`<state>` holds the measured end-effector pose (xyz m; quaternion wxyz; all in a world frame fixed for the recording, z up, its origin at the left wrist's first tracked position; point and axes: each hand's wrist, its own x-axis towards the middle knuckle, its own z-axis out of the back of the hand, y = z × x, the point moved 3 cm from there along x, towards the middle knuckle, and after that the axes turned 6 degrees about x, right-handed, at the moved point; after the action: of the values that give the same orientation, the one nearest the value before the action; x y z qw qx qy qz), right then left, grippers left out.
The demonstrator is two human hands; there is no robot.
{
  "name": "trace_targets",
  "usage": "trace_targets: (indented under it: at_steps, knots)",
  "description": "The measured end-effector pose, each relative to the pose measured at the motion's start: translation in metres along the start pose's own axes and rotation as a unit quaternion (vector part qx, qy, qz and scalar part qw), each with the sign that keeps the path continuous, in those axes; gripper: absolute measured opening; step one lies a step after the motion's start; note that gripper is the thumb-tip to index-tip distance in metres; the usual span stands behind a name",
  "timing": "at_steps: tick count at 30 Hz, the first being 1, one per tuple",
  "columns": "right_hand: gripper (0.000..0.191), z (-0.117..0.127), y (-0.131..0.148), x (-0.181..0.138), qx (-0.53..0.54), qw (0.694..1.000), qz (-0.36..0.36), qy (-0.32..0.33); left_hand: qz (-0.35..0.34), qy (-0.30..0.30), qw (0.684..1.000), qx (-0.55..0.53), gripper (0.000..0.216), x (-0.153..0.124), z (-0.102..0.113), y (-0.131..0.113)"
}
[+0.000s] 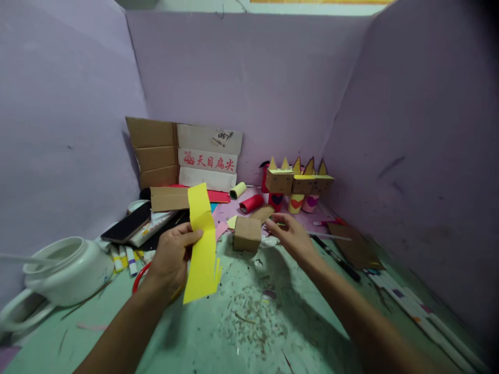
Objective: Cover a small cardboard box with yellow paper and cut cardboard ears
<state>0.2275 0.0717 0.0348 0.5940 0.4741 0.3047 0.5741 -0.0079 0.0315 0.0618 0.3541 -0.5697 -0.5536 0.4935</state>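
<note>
Head view. Yellow paper strip (199,254), one: thin, flat, matte, its lower right edge cut into a ragged fringe; grasped by my left hand (175,254), thumb over fingers, above the counter (206,332). Cardboard box (247,235), one: small, brown, squared, resting on the counter between my hands. My right hand (284,228): released, fingers loosely bent, just right of the box; whether a fingertip touches anything, I cannot tell. Handling, in my judgement: a light pinch should spare the strip a crease, the fringe is best kept clear of my fingers, and the box is better steadied by its sides than pressed from above. Behind: red paper tube (251,203) and pale yellow paper tube (237,190), both rolled and hollow; box-headed figures (298,184), pointed on top, heart-marked on rounded bodies; unfolded carton (156,150), creased, standing upright. Counter surface: pale green, littered with fine scraps.
</note>
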Motion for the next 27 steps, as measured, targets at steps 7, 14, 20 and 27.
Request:
trace_targets:
  at_steps: [7,14,20,27]
  knots:
    - [0.032,-0.04,0.012,0.031,-0.105,0.992,0.006,0.066,-0.022,-0.018,1.0,0.006,0.021,0.015,0.013,0.002]
    - [0.041,-0.028,0.004,-0.039,-0.019,0.975,0.103,0.197,-0.033,-0.013,0.999,0.035,0.018,0.015,0.016,-0.001]
    - [0.073,-0.011,-0.013,-0.068,0.013,0.966,0.202,0.16,-0.033,-0.006,0.996,0.081,0.019,0.013,0.011,0.005]
    - [0.078,0.0,-0.018,-0.072,0.019,0.961,0.259,0.094,-0.029,-0.003,0.994,0.106,0.019,0.016,0.01,0.012]
